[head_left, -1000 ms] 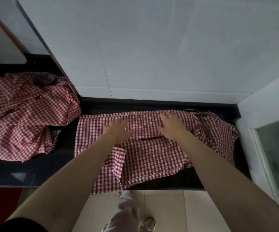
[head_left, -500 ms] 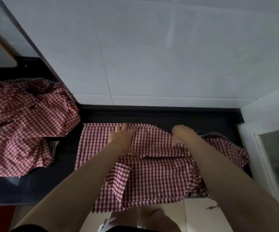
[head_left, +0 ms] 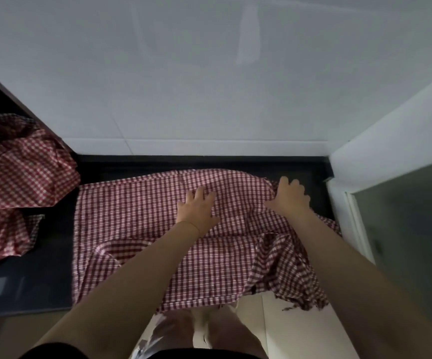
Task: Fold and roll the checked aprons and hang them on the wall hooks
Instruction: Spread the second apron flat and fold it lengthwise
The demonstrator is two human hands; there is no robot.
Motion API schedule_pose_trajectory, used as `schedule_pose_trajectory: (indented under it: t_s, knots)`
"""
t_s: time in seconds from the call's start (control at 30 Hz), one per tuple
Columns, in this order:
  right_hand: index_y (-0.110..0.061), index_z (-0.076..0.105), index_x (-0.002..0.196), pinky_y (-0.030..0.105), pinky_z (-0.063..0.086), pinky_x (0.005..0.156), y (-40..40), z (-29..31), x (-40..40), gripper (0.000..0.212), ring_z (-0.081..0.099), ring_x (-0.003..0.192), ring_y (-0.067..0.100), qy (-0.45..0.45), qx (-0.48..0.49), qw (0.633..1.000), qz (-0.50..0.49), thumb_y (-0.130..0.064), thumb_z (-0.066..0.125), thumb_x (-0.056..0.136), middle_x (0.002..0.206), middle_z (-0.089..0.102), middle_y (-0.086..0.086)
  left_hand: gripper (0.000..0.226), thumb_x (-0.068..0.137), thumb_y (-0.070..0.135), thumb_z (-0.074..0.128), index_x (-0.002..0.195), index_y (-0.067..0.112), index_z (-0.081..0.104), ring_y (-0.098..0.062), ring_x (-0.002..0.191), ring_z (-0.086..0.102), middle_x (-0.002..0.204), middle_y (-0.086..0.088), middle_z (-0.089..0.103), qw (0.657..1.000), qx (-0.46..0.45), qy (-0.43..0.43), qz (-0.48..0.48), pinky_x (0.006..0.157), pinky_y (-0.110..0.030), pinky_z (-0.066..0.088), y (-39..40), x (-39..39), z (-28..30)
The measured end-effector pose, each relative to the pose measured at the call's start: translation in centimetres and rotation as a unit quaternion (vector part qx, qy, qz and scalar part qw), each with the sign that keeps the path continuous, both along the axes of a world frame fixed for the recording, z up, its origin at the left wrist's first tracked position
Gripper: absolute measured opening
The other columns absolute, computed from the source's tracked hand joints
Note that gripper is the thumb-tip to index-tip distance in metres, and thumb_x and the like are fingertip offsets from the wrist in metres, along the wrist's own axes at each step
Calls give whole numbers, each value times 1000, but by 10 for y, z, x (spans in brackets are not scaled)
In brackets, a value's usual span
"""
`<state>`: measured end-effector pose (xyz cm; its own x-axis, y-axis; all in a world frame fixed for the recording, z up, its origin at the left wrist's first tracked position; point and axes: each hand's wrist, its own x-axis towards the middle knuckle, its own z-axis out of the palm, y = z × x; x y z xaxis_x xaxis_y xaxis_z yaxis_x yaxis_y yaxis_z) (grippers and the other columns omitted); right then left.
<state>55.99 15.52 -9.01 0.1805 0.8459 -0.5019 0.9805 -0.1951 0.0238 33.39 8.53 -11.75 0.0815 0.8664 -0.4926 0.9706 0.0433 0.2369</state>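
A red-and-white checked apron (head_left: 137, 218) lies spread over the black counter (head_left: 49, 275), its near edge and right corner hanging off the front. My left hand (head_left: 196, 211) presses flat on the middle of the cloth, fingers straight. At the apron's far right end my right hand (head_left: 291, 198) rests on the raised fold of cloth, fingers spread; I cannot see whether it pinches the edge. A second checked apron (head_left: 15, 185) lies crumpled in a heap on the counter to the left.
A white tiled wall (head_left: 209, 86) rises right behind the counter. A white frame with a dark glass panel (head_left: 404, 229) stands at the right. Pale floor tiles (head_left: 287, 327) and my legs show below the counter's front edge. No hooks are in view.
Both hands have slid to the right along the apron. The right hand moved from the middle to the apron's right end, where the cloth now bulges up. The view has tilted closer.
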Motion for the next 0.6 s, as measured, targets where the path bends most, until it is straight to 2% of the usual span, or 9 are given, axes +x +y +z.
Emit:
schedule_pose_trajectory:
  t_s: [0.07,0.1,0.17,0.23,0.33,0.4,0.47,0.53,0.6]
  knots:
    - [-12,18,152,53,29,110,-6,-5,26,105,32,139,38,-13,-69,997,-26,-58,75,77,151,29,18,107,82,67,64,157,35,-5,-44,150,1,165,-10,-7,997,-69,34,0,113,-63,23,-2,20,-8]
    - [-12,18,152,52,30,110,-10,-9,42,105,34,139,37,-21,-91,995,-37,-56,75,77,151,31,17,118,76,70,67,156,35,-13,-47,149,-6,164,-12,-16,994,-90,59,-6,113,-65,21,-4,30,-13]
    - [-10,25,150,48,35,108,-17,-17,61,83,44,133,35,-36,-123,990,-52,-39,69,87,148,40,16,131,68,73,71,154,35,-21,-49,147,-14,162,-14,-25,989,-109,96,-17,114,-68,18,-5,36,-18]
    - [-6,40,144,42,44,100,-18,-16,78,55,54,121,34,-35,-180,983,-24,-23,57,94,140,49,16,135,65,70,75,153,36,-21,-48,147,-16,161,-12,-28,987,-117,109,-30,114,-69,18,-2,38,-16]
    - [-1,51,136,40,50,97,-9,-5,98,48,58,112,32,-32,-256,966,18,-18,61,93,133,54,17,136,64,63,81,153,40,-19,-44,148,-15,161,-8,-29,984,-121,124,-50,114,-68,20,1,35,-10]
    - [-1,58,127,43,50,99,-1,-2,102,38,59,111,32,-55,-225,972,35,-18,59,92,128,57,17,137,63,59,84,153,42,-18,-42,149,-15,161,-6,-29,983,-126,126,-51,114,-68,21,0,23,-10]
    - [-2,60,121,46,50,98,3,8,107,32,58,112,33,-75,-152,984,57,-17,54,93,126,57,18,137,63,55,85,153,42,-18,-41,149,-15,161,-5,-29,981,-134,134,-49,114,-67,21,-2,24,-8]
    - [-3,55,124,41,51,91,8,9,101,33,57,110,32,-7,-88,993,73,-16,52,94,126,55,18,135,63,56,85,154,42,-13,-42,149,-13,162,-6,-25,979,-143,141,-45,114,-67,22,-3,24,-4]
    - [-5,53,126,34,47,82,13,5,88,33,57,103,27,117,-54,991,38,-17,53,95,125,57,15,122,67,66,77,156,40,-2,-42,150,-6,165,-7,-15,984,-129,122,-11,114,-66,24,-2,29,-1]
